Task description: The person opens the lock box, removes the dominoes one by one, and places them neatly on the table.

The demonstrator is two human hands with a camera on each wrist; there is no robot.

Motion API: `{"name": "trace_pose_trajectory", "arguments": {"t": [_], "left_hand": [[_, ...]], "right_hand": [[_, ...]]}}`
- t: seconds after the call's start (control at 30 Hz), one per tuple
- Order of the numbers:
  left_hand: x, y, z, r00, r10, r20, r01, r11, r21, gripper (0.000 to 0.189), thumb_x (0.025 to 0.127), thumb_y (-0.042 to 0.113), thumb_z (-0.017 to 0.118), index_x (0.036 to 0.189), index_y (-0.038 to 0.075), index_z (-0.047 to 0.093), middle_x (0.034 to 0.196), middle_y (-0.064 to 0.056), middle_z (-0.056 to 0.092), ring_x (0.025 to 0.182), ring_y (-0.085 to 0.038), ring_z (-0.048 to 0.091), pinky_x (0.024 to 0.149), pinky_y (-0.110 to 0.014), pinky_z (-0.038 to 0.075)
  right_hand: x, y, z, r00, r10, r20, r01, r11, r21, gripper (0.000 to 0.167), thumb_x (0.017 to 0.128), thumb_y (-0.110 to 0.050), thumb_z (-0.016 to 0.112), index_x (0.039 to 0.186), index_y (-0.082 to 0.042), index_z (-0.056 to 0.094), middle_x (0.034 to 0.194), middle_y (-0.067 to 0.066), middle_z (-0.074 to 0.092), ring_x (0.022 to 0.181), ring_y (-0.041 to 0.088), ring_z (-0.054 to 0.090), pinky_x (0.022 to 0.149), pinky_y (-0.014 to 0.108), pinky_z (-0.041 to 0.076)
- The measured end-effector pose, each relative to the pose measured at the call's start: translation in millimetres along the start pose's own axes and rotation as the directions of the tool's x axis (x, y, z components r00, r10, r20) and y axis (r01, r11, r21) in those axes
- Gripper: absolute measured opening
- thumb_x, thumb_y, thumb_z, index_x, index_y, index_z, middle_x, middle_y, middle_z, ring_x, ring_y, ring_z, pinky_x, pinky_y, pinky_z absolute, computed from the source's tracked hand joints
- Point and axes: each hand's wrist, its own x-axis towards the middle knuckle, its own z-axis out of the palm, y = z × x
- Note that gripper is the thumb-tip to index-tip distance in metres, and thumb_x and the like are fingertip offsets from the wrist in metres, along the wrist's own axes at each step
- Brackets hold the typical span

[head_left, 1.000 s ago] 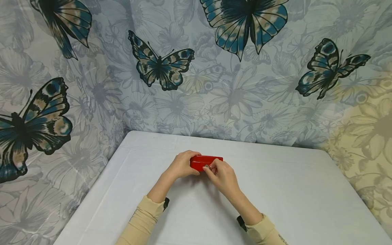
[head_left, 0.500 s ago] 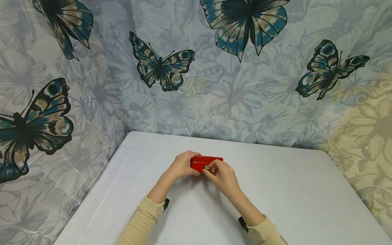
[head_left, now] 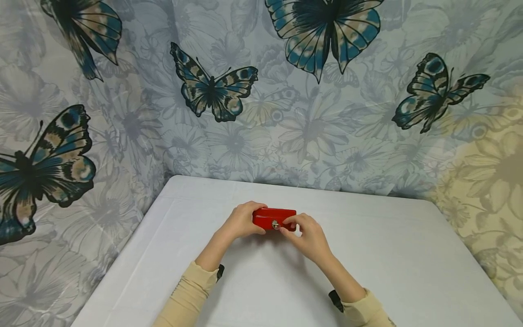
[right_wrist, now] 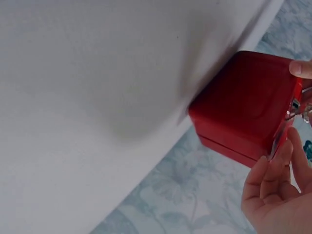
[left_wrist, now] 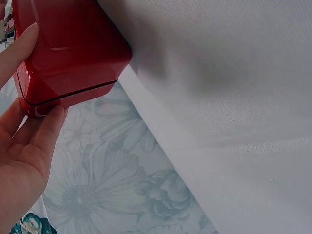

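Observation:
A small red lockbox (head_left: 267, 219) stands on the white table with its lid down. My left hand (head_left: 241, 221) grips its left end, thumb on the front and fingers round the back; the left wrist view shows that thumb (left_wrist: 27, 44) against the red surface. On the front of the box sits a silvery lock (head_left: 275, 224), and a metal piece like a key hangs by it (right_wrist: 306, 114). Beside the lock, at the right front of the box, is my right hand (head_left: 308, 236), its thumb and forefinger parted and its other fingertips right at the box's edge (right_wrist: 273, 141).
A white cloth-covered table (head_left: 367, 254) spreads round the box on all sides. Behind it hangs a grey curtain (head_left: 318, 122) printed with flowers and large butterflies, which also runs along the left side.
My right hand has let go of the metal piece at the lock and moved a little to the right, so the lock shows. The left hand and the box stay in place.

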Motion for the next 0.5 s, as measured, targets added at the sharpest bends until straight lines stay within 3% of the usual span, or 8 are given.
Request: {"name": "trace_pose_trajectory", "arguments": {"t": [0.2, 0.5], "left_hand": [[0.5, -2.3, 1.2, 1.000, 0.009, -0.001, -0.009, 1.000, 0.004, 0.063, 0.071, 0.015, 0.088, 0.128, 0.009, 0.062, 0.123, -0.008, 0.063, 0.108, -0.026, 0.059, 0.091, -0.042, 0.051], [0.3, -2.4, 1.7, 1.000, 0.003, -0.008, -0.003, 1.000, 0.000, 0.063, 0.071, 0.013, 0.088, 0.128, 0.009, 0.062, 0.124, -0.007, 0.063, 0.109, -0.025, 0.059, 0.091, -0.042, 0.051]], "right_hand": [[-4.2, 0.7, 1.6, 0.996, 0.033, 0.088, -0.034, 0.999, 0.010, 0.016, 0.080, -0.012, 0.081, 0.091, -0.017, 0.071, 0.083, -0.001, 0.060, 0.078, 0.025, 0.055, 0.061, 0.025, 0.042], [-6.2, -1.1, 0.3, 0.994, -0.006, 0.106, 0.000, 0.999, 0.054, 0.014, 0.080, -0.007, 0.079, 0.088, -0.016, 0.071, 0.079, 0.002, 0.059, 0.074, 0.027, 0.054, 0.061, 0.024, 0.042]]}}
